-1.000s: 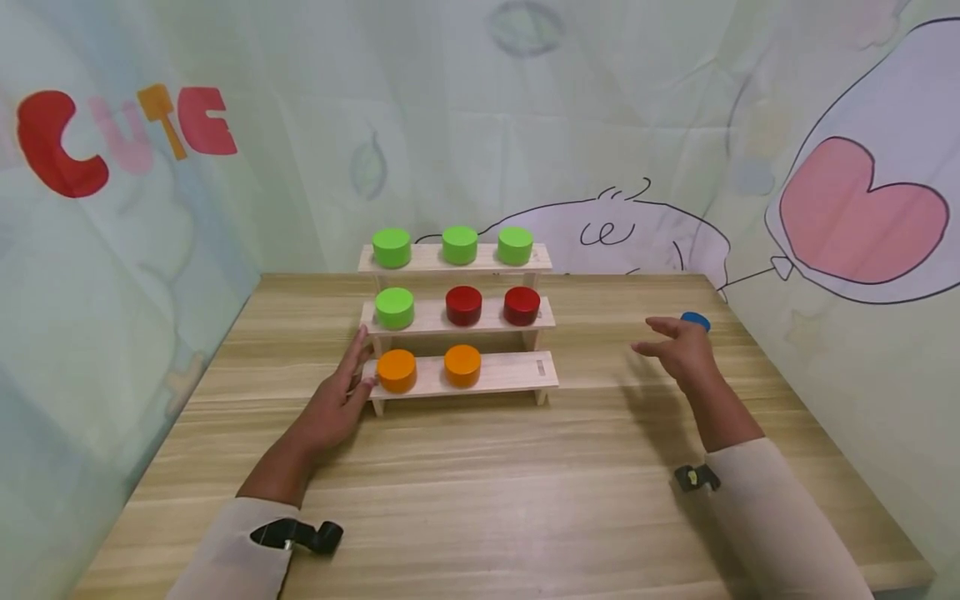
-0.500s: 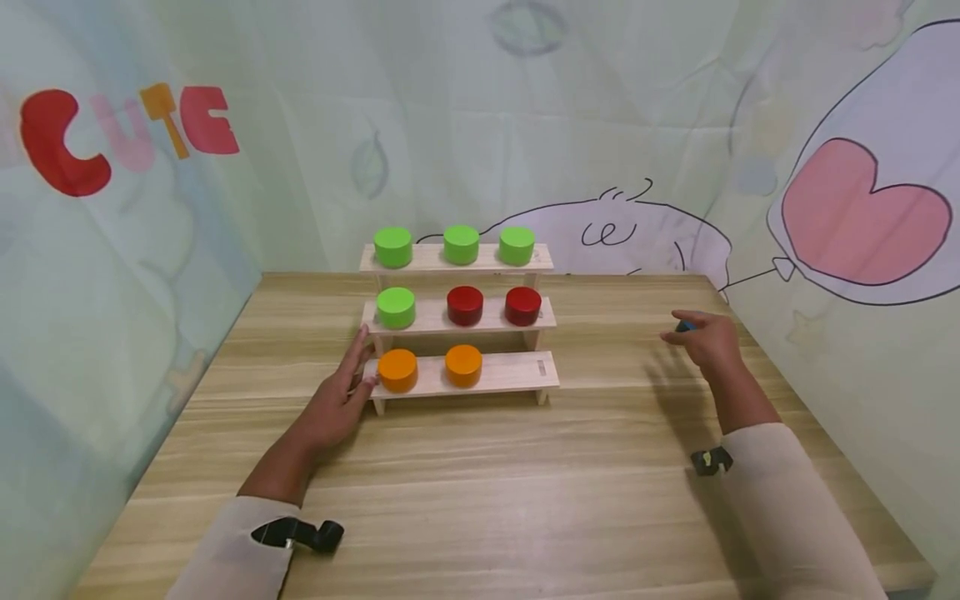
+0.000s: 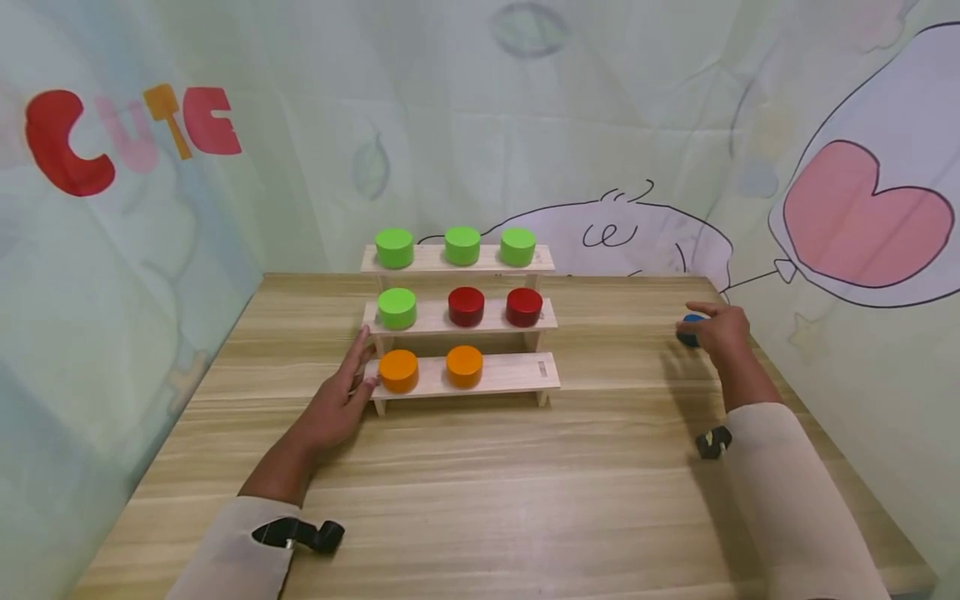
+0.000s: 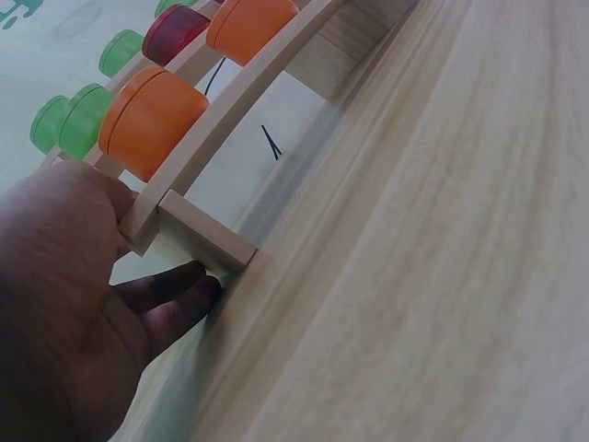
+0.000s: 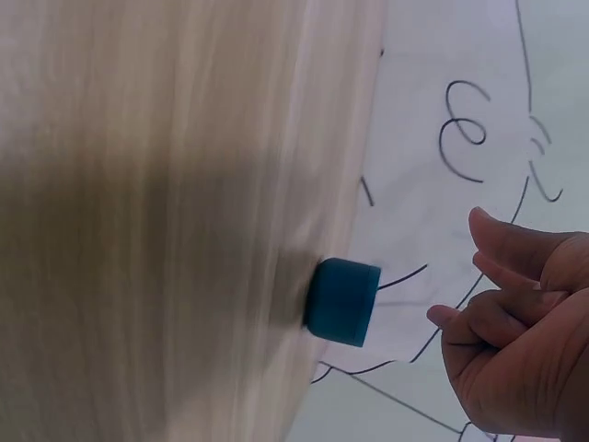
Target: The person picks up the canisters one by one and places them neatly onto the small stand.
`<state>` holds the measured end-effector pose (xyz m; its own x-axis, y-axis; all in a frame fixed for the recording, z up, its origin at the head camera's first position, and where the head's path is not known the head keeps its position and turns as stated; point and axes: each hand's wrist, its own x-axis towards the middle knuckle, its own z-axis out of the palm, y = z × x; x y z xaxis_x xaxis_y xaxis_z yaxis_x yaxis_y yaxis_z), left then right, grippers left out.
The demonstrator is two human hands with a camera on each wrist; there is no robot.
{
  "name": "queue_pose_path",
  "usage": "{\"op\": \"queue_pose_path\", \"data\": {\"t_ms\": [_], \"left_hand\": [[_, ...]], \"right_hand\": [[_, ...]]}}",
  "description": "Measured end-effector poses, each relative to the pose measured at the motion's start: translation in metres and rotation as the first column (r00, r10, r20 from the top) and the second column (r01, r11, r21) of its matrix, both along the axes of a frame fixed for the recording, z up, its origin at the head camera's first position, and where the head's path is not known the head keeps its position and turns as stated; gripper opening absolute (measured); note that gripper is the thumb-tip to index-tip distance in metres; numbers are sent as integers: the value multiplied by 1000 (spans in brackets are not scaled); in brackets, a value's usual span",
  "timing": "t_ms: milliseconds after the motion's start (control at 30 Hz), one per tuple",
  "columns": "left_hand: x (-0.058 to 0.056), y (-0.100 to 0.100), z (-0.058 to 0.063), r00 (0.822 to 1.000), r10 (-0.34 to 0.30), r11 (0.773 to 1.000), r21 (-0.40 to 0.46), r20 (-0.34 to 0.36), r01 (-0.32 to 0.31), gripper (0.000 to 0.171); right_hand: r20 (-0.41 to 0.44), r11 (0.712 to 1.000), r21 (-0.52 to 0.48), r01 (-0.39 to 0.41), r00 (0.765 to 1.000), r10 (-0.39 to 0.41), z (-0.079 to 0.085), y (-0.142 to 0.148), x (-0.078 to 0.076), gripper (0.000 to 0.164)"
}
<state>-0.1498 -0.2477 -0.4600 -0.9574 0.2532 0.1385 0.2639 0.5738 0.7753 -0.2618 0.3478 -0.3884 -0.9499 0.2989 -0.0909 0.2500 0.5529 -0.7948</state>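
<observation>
A pale wooden three-step rack (image 3: 517,372) stands left of the table's middle. My left hand (image 3: 333,412) rests against its left end with fingers fairly straight; in the left wrist view the fingertips (image 4: 202,287) lie beside the lowest shelf's leg. Two short orange cylinders (image 3: 465,367) stand on that shelf. On the middle one are a green cylinder (image 3: 397,308) and two red cylinders (image 3: 467,307); the top holds three green cylinders (image 3: 462,246). At the far right, my right hand (image 3: 723,332) hovers over a blue cylinder (image 5: 342,302), thumb and fingers apart, with a gap to it in the right wrist view.
The wood-grain table (image 3: 480,492) reaches to a printed cloth backdrop (image 3: 315,150) behind and at both sides. Each sleeve cuff carries a small dark strap mount (image 3: 300,533). The right end of the lowest shelf shows a bare slot.
My right hand has moved right and slightly away from me, from left of the blue cylinder to over it. The left hand and the rack stay in place.
</observation>
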Motion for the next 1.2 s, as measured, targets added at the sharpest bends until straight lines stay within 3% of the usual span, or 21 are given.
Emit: {"op": "queue_pose_path", "data": {"t_ms": [433, 767, 1033, 1200], "left_hand": [[1, 0, -2, 1000, 9, 1000, 4, 5, -9, 79], [0, 0, -1, 1000, 12, 1000, -2, 14, -12, 79], [0, 0, -1, 1000, 11, 1000, -4, 8, -11, 79], [0, 0, 0, 1000, 7, 1000, -1, 9, -7, 79]], "right_hand": [[81, 984, 164, 68, 993, -82, -19, 15, -17, 59], [131, 959, 283, 3, 991, -42, -23, 24, -19, 59], [119, 958, 285, 12, 992, -48, -34, 29, -22, 57], [85, 926, 376, -24, 996, -9, -37, 28, -21, 53]]}}
